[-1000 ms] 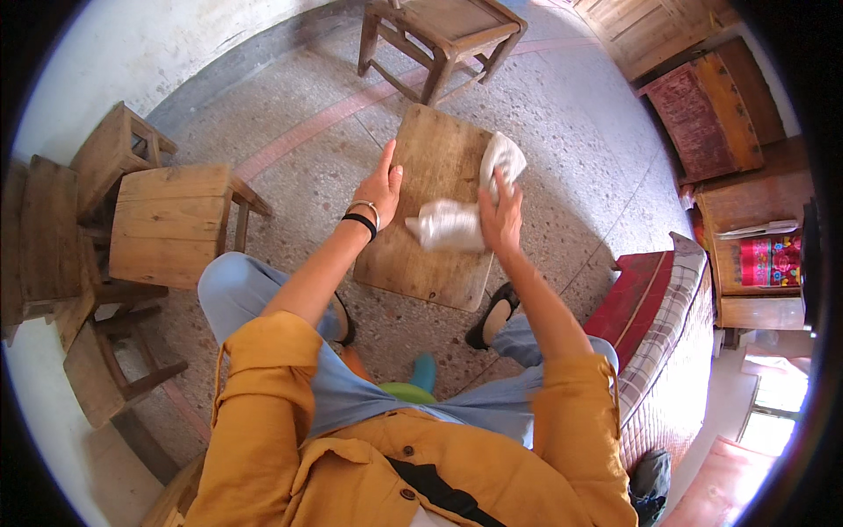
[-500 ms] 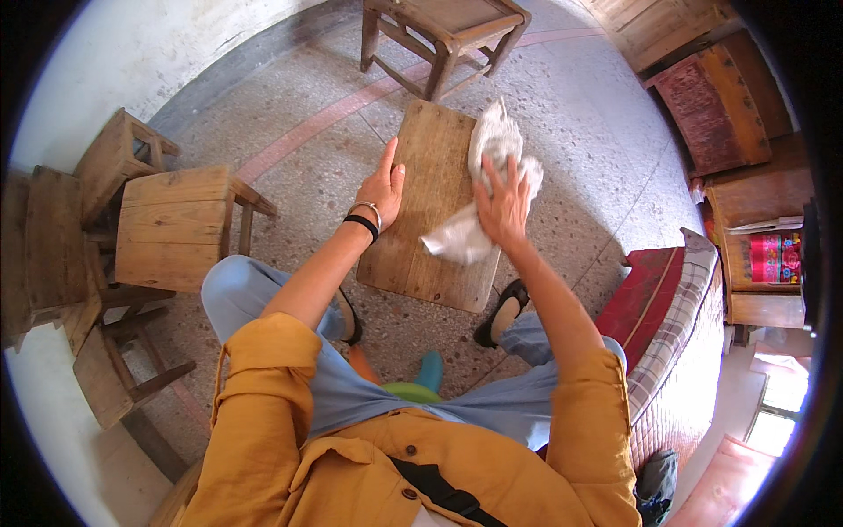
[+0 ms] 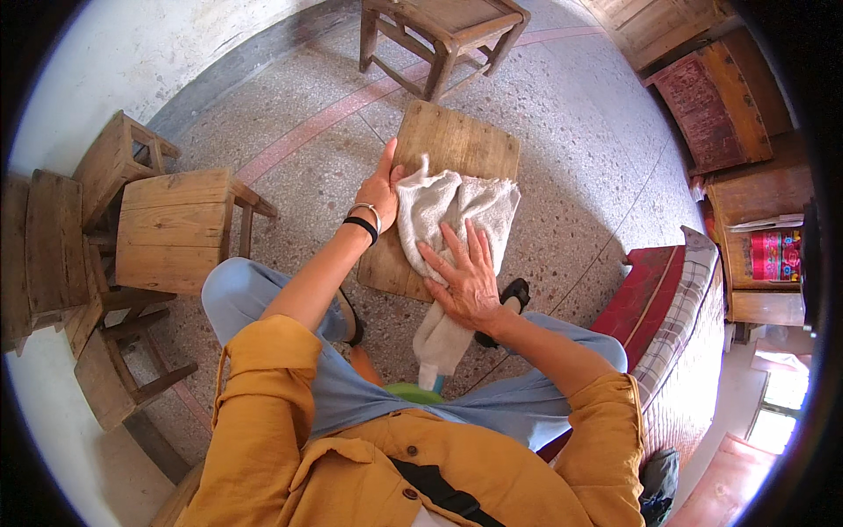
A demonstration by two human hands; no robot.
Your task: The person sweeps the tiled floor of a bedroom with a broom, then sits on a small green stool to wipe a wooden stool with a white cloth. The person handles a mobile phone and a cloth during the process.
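A rectangular wooden stool [image 3: 457, 136] with a worn top stands between my knees, its legs hidden from above. My left hand [image 3: 378, 200] grips its left edge, index finger stretched along the side and thumb up by the top. A whitish cloth [image 3: 461, 206] lies rumpled over the middle and right of the top, and one end hangs past the near edge. Flat on this cloth rests my right hand [image 3: 465, 279], its fingers spread and pointing away from me.
Another wooden stool [image 3: 171, 230] stands at my left among several stacked ones. Ahead is a wooden chair or stool [image 3: 448, 39]. A red seat with a checked cover [image 3: 676, 325] is at my right. Part of a green plastic seat [image 3: 413, 393] shows under me.
My right hand has slid the cloth from the stool's right edge toward me and leftward, and the cloth now spreads across the top. My left hand stays at the left edge.
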